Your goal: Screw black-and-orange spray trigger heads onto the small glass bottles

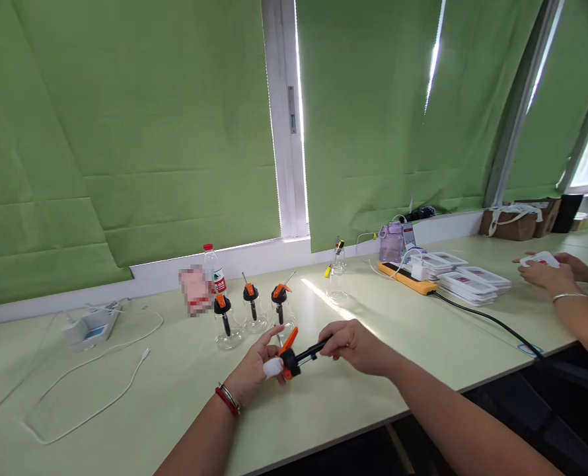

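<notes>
Above the table's front part, my left hand [252, 373] grips the cap end of a black-and-orange bottle top [290, 362] with an orange lever. Something white is wrapped round one of its fingers. From the right, my right hand [356, 345] pinches the far end of the top's black stem, which lies tilted between both hands. Just beyond stand three clear glass bottles, a left one [229, 338], a middle one [255, 321] and a right one [285, 321]. Each is fitted with a similar black-and-orange top; thin metal rods rise from the middle and right ones.
A water bottle [219, 274] stands behind the glass bottles. White cables [125, 387] and a white charger box [90, 328] lie left. Rightward are a clear glass vessel [339, 287], an orange-and-black power strip [407, 277], stacked white packs [472, 284] and a co-worker's hands [554, 272].
</notes>
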`<state>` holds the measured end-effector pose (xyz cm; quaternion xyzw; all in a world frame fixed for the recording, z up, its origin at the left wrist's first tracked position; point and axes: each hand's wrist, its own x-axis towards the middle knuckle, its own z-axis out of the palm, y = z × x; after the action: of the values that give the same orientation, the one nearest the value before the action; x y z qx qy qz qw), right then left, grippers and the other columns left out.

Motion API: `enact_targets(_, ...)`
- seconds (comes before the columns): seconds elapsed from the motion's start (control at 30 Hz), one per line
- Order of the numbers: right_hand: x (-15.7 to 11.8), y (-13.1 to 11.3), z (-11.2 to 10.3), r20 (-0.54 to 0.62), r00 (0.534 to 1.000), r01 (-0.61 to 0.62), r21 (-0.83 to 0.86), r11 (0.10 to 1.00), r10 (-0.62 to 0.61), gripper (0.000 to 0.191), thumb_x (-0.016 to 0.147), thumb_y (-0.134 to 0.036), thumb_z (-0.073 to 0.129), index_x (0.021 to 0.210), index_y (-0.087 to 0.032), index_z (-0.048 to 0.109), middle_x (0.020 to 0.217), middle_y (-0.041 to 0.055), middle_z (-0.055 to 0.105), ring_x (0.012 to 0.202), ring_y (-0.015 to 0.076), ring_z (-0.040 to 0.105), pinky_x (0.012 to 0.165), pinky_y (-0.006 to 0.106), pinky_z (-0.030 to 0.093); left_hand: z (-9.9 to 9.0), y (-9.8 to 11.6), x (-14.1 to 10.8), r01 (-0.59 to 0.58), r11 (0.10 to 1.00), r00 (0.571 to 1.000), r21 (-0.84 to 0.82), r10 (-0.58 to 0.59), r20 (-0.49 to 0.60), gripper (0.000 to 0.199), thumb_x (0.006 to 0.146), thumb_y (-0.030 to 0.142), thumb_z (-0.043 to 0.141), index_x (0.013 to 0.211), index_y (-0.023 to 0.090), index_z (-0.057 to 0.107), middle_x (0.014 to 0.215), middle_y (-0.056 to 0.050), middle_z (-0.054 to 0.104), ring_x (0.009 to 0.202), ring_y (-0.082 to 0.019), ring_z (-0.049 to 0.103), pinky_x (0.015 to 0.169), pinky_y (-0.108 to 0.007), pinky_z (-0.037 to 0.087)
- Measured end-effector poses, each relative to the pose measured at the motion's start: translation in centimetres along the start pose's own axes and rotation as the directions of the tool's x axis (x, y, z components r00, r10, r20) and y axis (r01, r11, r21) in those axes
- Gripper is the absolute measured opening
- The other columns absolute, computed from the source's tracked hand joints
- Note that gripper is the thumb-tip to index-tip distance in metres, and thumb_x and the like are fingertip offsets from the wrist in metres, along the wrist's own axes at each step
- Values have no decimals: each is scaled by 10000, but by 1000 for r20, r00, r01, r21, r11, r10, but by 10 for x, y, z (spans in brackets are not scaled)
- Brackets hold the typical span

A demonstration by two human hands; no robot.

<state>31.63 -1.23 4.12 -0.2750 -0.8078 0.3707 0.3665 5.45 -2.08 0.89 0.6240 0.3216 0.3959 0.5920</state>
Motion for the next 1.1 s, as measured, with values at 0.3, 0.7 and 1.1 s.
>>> enact_targets(0.3, 28, 18, 18, 136, 985, 113, -31, 993, -108, 141, 768, -256, 629, 839, -231, 748, 1026, 43, 682, 875, 174, 636, 765, 283, 502, -10, 8, -7, -138, 990, 968, -7, 134, -214, 779, 711, 183, 658, 1384, 324, 292, 1080, -66, 531, 831, -144, 565, 660, -265, 468)
enact_targets(0.7, 86, 129, -62, -774, 468, -715, -48, 698, 426, 1011, 570, -583, 698, 1409, -221, 267, 1426, 163, 356, 1301, 386, 299, 992, 471, 328, -25, 8, -8, -58, 983, 896, 174, 128, -424, 1084, 616, 95, 621, 1416, 431, -29, 1250, -102, 427, 848, -145, 599, 539, -205, 474)
enact_targets(1.1, 95, 164, -59, -746, 507, -802, -224, 554, 431, 741, 605, -469, 694, 1264, -249, 436, 1363, 149, 451, 1220, 372, 421, 993, 491, 296, -20, -2, -5, -136, 970, 855, 201, 217, -471, 1208, 666, 185, 710, 1359, 497, -228, 1384, -132, 320, 879, -160, 624, 564, -249, 527)
